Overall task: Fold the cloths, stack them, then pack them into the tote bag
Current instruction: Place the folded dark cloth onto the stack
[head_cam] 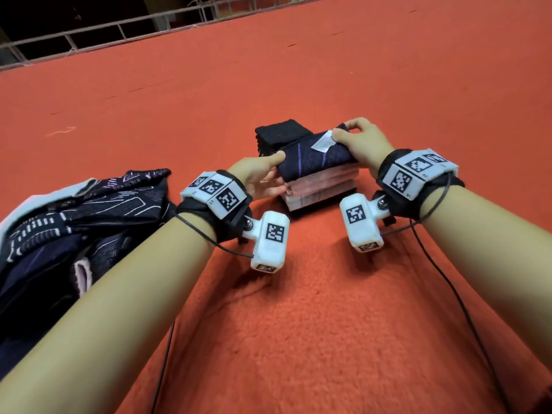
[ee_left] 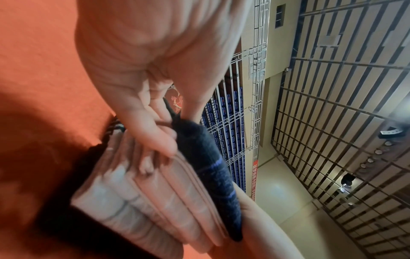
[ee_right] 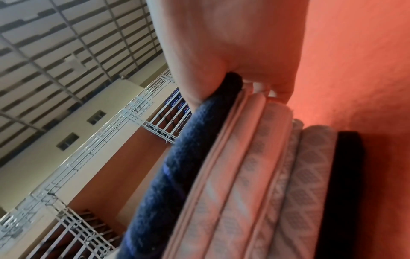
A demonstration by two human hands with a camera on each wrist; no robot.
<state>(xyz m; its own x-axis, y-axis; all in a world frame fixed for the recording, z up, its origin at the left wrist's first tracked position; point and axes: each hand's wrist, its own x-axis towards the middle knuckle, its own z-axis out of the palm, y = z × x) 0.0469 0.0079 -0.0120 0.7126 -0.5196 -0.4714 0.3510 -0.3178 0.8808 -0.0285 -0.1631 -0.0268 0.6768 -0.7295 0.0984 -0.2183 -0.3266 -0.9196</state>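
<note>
Stacking looks nearly done to me: both hands are setting a folded dark navy knit cloth with purple stripes (head_cam: 316, 156) on top of a pile of folded pale pink patterned cloths (head_cam: 321, 189) sitting on the red fuzzy blanket (head_cam: 298, 324).

Left hand (head_cam: 257, 177) has its thumb on top of the navy cloth's near-left corner with fingers curled under it against the pink folds. Right hand (head_cam: 358, 144) pinches the far-right end, right by a white label (head_cam: 324, 143).

Count: one navy cloth, roughly four pink folds (can't separate them exactly), one black layer (ee_right: 341, 175) at the bottom, plus a second stack of folded black cloths (head_cam: 280, 135) just past the left fingertips.

Still to go, I'd guess: packing. The dark tote bag with white line print (head_cam: 74, 219) lies slumped outside the left forearm, not yet loaded as far as I can see.
</note>
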